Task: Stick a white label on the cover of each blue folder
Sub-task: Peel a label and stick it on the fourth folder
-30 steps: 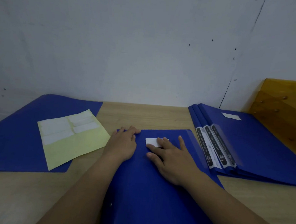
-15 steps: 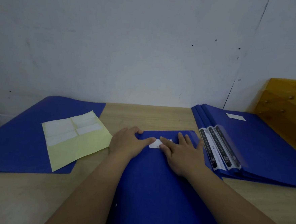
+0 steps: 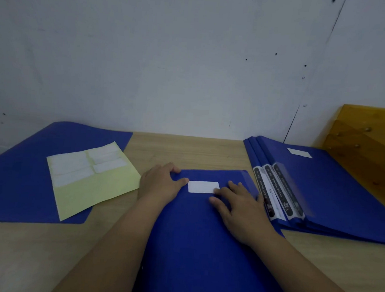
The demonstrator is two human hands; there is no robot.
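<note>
A blue folder (image 3: 198, 237) lies in front of me on the wooden table. A white label (image 3: 203, 187) lies flat near its far edge. My left hand (image 3: 159, 184) rests on the folder's far left corner, its thumb tip touching the label's left end. My right hand (image 3: 239, 208) lies flat on the cover, fingertips at the label's right end. A yellow backing sheet (image 3: 93, 180) with several white labels rests on another blue folder (image 3: 13, 179) at the left. At the right sits a stack of blue folders (image 3: 343, 197); the top one carries a white label (image 3: 299, 152).
A white wall (image 3: 192, 66) stands right behind the table. A yellow wooden piece (image 3: 369, 144) with screws leans at the far right behind the stack. Bare table (image 3: 186, 150) shows between the folders and at the near left.
My right hand has slid rightward off the label, which now lies fully uncovered and flat. My left thumb has come to the label's left end.
</note>
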